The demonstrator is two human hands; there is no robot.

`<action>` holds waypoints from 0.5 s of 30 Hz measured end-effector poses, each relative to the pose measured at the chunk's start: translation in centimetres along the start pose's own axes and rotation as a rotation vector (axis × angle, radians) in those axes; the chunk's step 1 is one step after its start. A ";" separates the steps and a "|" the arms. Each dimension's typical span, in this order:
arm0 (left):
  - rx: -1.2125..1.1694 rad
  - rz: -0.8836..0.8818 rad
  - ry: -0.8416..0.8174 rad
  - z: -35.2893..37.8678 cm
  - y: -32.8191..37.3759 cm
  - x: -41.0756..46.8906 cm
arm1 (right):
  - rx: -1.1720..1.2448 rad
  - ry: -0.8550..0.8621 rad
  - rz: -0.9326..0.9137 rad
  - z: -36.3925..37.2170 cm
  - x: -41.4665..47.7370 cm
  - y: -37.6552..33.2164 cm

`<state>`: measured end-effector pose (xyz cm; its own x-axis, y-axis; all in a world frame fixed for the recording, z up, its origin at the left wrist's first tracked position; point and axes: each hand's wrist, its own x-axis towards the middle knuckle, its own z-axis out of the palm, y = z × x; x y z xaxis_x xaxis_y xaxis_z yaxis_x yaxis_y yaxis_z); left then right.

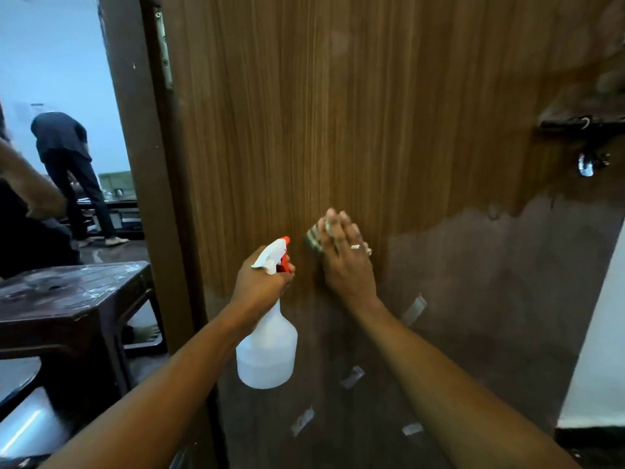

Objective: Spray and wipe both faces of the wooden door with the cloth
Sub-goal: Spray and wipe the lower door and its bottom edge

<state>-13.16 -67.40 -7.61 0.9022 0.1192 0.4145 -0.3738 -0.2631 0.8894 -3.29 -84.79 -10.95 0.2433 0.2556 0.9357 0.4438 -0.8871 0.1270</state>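
At the left, through the doorway, a person (64,143) in dark clothes bends over in the far room. Nearer to you, a dark brown plastic stool (67,299) stands just beside the door frame (135,130). A metal hinge (164,45) sits high on the frame's inner edge, where the wooden door (338,113) begins. The door fills the middle and right of your view, striped brown grain above and a duller, darker patch below. Your left hand (260,286) is curled round the neck of the white spray bottle (267,353), whose orange-tipped nozzle points up and right towards the door while its body hangs below your fist. Just to the right, your right hand (348,262) lies flat with fingers straight, pressing the cloth (314,238) against the door face. Only the cloth's edge shows past your fingers, and a ring (355,246) sits on one of them. The two hands are close but apart. Pale tape scraps (414,309) dot the lower door, a dark bolt (581,123) sits at the far right, and a white wall (595,333) shows beyond the door's edge.
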 end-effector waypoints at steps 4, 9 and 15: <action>-0.031 -0.003 -0.050 1.5 0.3 0.0 | 0.013 -0.107 0.054 -0.8 -6.7 3.1; -0.014 0.021 -0.096 3.4 0.8 0.0 | 0.013 0.003 0.514 -4.0 -4.1 6.8; -0.018 0.044 -0.109 5.0 2.1 0.4 | 0.015 -0.010 0.399 -3.7 0.0 4.4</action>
<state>-12.49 -72.68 -6.57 0.9026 0.0031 0.4304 -0.4163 -0.2483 0.8747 -4.49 -90.13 -9.21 0.4072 -0.1047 0.9073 0.3253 -0.9117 -0.2512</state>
